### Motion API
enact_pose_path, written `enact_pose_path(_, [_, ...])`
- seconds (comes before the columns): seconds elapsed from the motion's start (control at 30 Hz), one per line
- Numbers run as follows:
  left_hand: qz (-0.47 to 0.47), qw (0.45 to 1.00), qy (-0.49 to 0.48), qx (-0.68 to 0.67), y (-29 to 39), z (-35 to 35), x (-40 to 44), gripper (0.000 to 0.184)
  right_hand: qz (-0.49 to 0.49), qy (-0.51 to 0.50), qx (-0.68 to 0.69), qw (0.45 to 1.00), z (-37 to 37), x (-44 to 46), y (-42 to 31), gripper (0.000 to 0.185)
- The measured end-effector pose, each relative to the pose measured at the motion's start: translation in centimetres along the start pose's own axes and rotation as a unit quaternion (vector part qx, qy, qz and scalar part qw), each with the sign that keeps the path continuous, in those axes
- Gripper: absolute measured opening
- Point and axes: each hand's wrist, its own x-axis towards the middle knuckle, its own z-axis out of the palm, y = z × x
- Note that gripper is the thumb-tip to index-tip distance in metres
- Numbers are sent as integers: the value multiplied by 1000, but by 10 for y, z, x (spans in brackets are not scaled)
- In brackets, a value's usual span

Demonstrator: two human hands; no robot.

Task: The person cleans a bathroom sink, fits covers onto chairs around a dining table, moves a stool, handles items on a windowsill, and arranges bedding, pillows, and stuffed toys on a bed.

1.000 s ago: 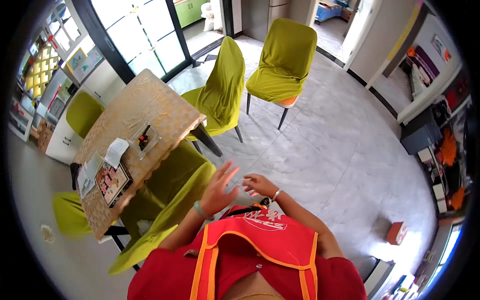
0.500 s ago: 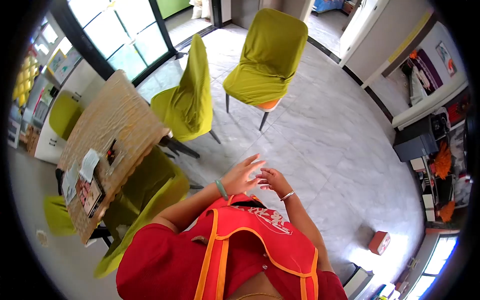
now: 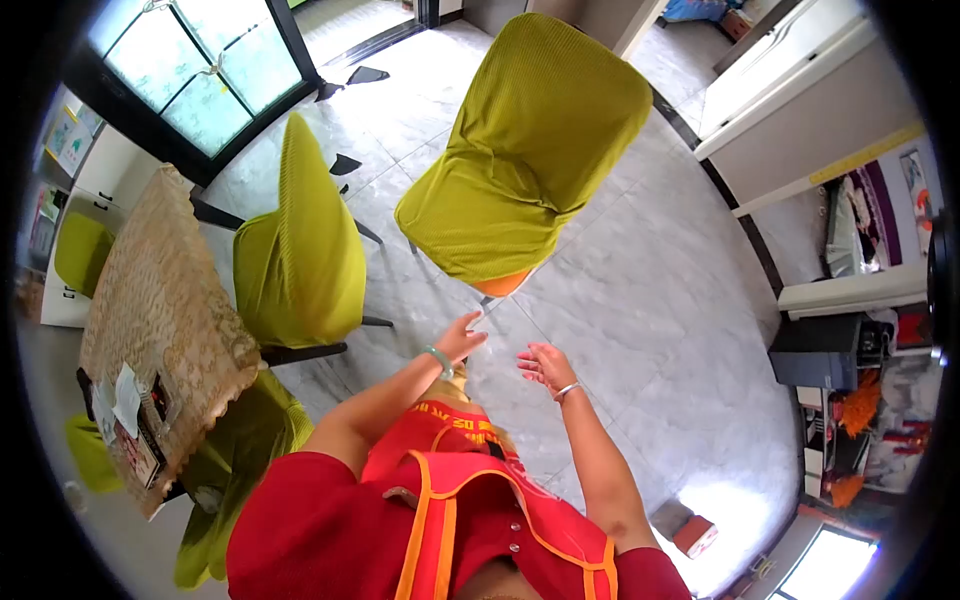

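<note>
Yellow-green chair cover (image 3: 530,150), orange seat (image 3: 507,284).

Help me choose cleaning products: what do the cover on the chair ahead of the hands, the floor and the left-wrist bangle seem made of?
Chair cover: matte fabric, likely stretchy, from its fine ribbing and creases.
Floor: glossy, probably polished tile, given glare, grey veining and straight joints.
Bangle: smooth, pale green; perhaps jade, possibly glass or plastic.

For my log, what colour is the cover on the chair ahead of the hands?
Yellow-green: the chair cover shows best in the head view.
</note>
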Motion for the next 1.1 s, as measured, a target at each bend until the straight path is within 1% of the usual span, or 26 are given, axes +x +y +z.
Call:
enact_pose_path(0.03, [-36, 999, 34, 2, -8, -5, 25, 57, 6, 4, 12, 1000, -11, 25, -5, 37])
enact_pose_path(0.07, [-130, 991, 24, -31, -15, -9, 50, 57, 11, 17, 19, 1000, -19, 48, -12, 37])
enact_pose_path(0.1, [-137, 990, 27, -32, -35, -11, 74, 57, 18, 14, 20, 1000, -29, 71, -18, 37])
enact_pose_path(0.13, [-114, 984, 100, 89, -68, -12, 97, 55, 26, 41, 25, 999, -36, 92, -23, 37])
enact_pose_path(0.17, [-89, 959, 168, 211, -72, -17, 110, 55, 34, 67, 32, 997, -44, 117, -24, 36])
enact_pose_path(0.2, [-204, 961, 187, 21, -77, -18, 124, 50, 30, 68, 34, 997, -52, 143, -23, 38])
enact_pose_path(0.23, [-212, 958, 191, 20, -83, -19, 138, 50, 38, 64, 33, 997, -58, 164, -26, 38])
enact_pose_path(0.33, [-296, 880, 294, -229, -111, -17, 166, 28, 36, 102, -12, 994, -76, 231, -25, 39])
enact_pose_path(0.37, [-302, 874, 302, -232, -111, -17, 175, 28, 43, 126, -6, 991, -81, 255, -25, 38])
enact_pose_path(0.43, [-326, 824, 353, -301, -115, -14, 191, 22, 57, 141, -7, 988, -91, 289, -21, 38])
enact_pose_path(0.47, [-326, 817, 365, -305, -122, -12, 200, 22, 87, 156, 31, 983, -93, 303, -22, 34])
enact_pose_path(0.5, [-353, 789, 372, -339, -125, -11, 211, 22, 114, 167, 68, 977, -91, 321, -26, 30])
enact_pose_path(0.53, [-376, 758, 380, -374, -129, -12, 221, 22, 100, 158, 84, 979, -89, 331, -26, 21])
enact_pose_path(0.57, [-370, 751, 393, -381, -130, -13, 227, 22, 101, 144, 74, 982, -86, 340, -25, 21])
enact_pose_path(0.63, [-352, 742, 485, -301, -131, -3, 229, 27, 74, 234, 10, 969, -86, 347, -22, 21])
enact_pose_path(0.67, [-324, 691, 595, -253, -137, 6, 235, 24, 77, 229, 4, 970, -84, 341, -22, 21])
enact_pose_path(0.73, [-295, 676, 611, -286, -148, 4, 233, 23, -15, 307, -36, 951, -80, 329, -21, 15])
enact_pose_path(0.77, [-267, 665, 622, -315, -133, 4, 225, 22, -9, 308, -40, 951, -81, 323, -24, 15])
enact_pose_path(0.8, [-206, 640, 599, -435, -117, 5, 217, 17, -24, 246, 163, 955, -83, 320, -27, 14])
enact_pose_path(0.83, [-216, 638, 599, -434, -120, 6, 208, 17, -38, 178, 359, 916, -86, 316, -29, 12])
enact_pose_path(0.87, [-146, 635, 501, -570, -125, 3, 196, 12, -25, 115, 419, 900, -87, 313, -30, 17])
enact_pose_path(0.9, [-69, 609, 389, -687, -129, 3, 190, 10, -20, 121, 418, 900, -90, 308, -31, 17])
enact_pose_path(0.93, [-67, 622, 372, -686, -114, 5, 186, 21, 7, 30, 446, 895, -90, 299, -37, 21])
enact_pose_path(0.97, [-73, 619, 375, -686, -114, 9, 181, 21, 34, -63, 470, 880, -88, 289, -44, 26])
enact_pose_path(1.03, [-109, 651, 301, -688, -120, 9, 173, 22, 48, -33, 454, 889, -82, 285, -40, 33])
enact_pose_path(1.1, [-129, 652, 290, -689, -130, 11, 169, 26, 108, -33, 438, 892, -93, 291, -13, 35])
